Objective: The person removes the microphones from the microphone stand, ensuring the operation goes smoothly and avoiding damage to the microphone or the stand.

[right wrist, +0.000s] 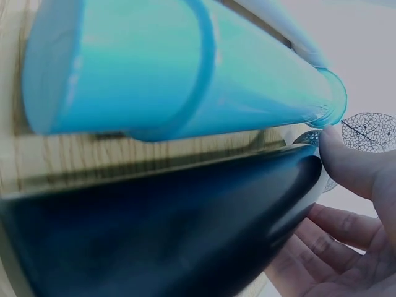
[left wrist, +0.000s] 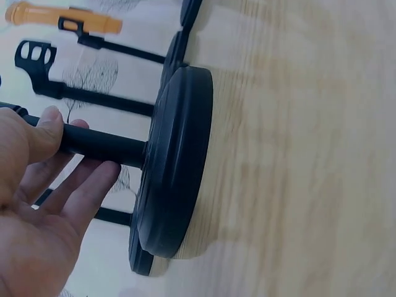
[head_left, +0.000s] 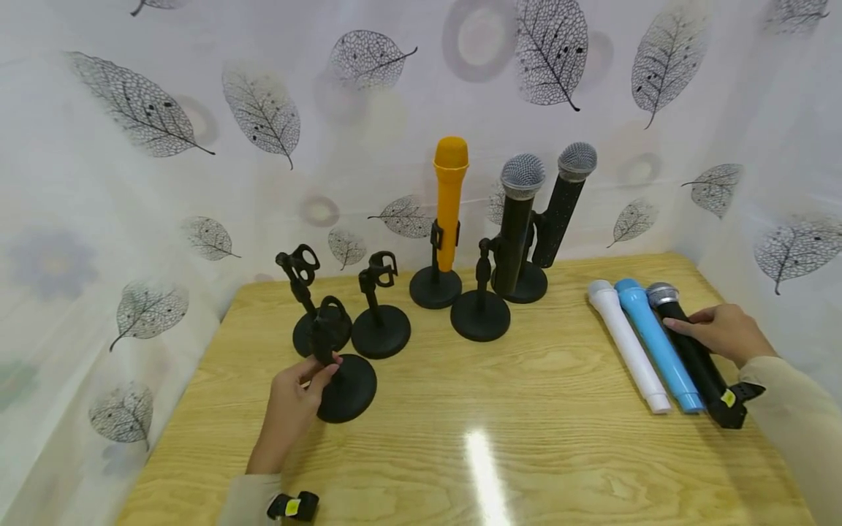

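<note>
Wood-grain tabletop [head_left: 552, 431] lies below. Your right hand [head_left: 726, 333] grips the black microphone [head_left: 696, 361], head pointing away-left; your left hand [head_left: 296, 398] clamps the nearest stand [head_left: 349, 392], well leftward.

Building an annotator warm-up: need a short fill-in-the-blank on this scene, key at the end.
1. The right grip holds the lying microphone whose body is ____.
2. The blue microphone lies between that one and a ____ microphone.
3. Counting the front stand in the left grip, ____ stands hold no microphone.
4. In the head view, the orange microphone is to the ____ of the two stand-mounted black microphones.

Missing words: black; white; three; left.
</note>
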{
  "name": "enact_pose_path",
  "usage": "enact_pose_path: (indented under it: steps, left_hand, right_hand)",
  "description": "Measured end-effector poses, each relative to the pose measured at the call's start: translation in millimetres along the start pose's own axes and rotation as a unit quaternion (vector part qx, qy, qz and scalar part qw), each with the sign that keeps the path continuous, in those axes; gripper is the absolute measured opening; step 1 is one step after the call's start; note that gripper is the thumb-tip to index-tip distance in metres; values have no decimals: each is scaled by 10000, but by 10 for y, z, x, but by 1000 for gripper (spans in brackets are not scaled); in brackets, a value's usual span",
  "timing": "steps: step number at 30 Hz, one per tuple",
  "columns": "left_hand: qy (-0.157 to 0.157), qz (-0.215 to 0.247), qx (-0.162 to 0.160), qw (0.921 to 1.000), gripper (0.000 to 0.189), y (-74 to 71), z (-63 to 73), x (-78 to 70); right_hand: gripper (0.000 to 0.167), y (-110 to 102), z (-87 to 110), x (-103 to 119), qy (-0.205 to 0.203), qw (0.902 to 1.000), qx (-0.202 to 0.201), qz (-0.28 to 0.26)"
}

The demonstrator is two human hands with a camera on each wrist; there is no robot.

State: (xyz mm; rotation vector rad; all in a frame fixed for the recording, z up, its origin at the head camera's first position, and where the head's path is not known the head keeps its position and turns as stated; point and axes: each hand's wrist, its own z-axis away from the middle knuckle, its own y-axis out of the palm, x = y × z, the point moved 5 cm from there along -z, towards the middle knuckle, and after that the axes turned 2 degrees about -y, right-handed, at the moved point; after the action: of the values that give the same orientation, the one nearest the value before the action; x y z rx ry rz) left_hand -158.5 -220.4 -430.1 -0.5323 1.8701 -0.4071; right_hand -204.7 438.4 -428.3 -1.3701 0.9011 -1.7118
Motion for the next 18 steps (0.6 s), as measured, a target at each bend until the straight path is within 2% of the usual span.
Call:
enact_pose_path:
  steps: [8, 18]
  left_hand:
    - [50, -22, -13, 10000, 15, -73, -109, 123]
    - [-225, 120, 114, 9996, 20, -116, -151, 187]
  right_hand:
    - [89, 12, -25, -36, 119, 9995, 96, -277]
    - [89, 12, -26, -36, 120, 9989, 162, -414]
